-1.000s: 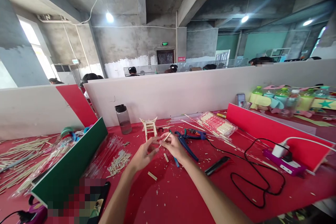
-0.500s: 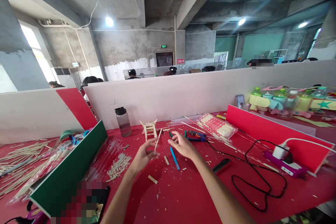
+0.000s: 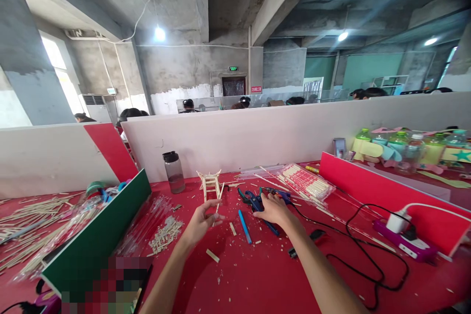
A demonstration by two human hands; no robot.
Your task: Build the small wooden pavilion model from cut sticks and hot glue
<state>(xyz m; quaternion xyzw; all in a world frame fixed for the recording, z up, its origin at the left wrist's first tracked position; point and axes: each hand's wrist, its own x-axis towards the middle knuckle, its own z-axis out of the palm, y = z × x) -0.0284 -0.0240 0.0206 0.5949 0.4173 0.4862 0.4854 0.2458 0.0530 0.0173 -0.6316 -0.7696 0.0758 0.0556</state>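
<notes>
A thin wooden stick (image 3: 221, 194) stands tilted between the fingers of my left hand (image 3: 204, 221), which is closed on it. Just behind it is a small frame built of sticks (image 3: 211, 184). My right hand (image 3: 274, 208) is over dark blue pliers (image 3: 253, 201) and the blue-handled tool with a black cord (image 3: 281, 194); its fingertips are partly hidden, so I cannot tell whether it grips either. A light blue pen-like tool (image 3: 245, 226) lies between my hands, beside a short flat wood piece (image 3: 233, 228).
A dark water bottle (image 3: 173, 171) stands at the back left. Cut stick bits (image 3: 166, 234) lie near a green divider (image 3: 99, 240). Bagged sticks (image 3: 307, 181) lie at the back right. The black cord (image 3: 353, 235) loops toward a purple power strip (image 3: 405, 240).
My right hand has moved right, onto the tools, and the pliers now show beside it. My left hand still holds the stick in nearly the same place. The view has shifted slightly.
</notes>
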